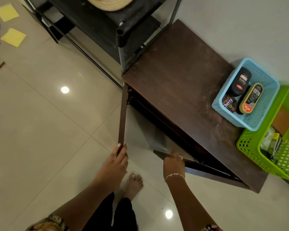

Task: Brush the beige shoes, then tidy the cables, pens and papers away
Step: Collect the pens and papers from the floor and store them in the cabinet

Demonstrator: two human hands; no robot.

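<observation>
Beige tiles (40,122) bear yellow papers (13,37); wooden cabinet (182,84) meets wall (240,30).

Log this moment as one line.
left hand grips left door | right hand grips right door | both open | papers on floor

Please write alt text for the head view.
A person's left hand and right hand each grip an open door of a brown cabinet. A blue basket stands on top; yellow papers lie on the floor.
</observation>
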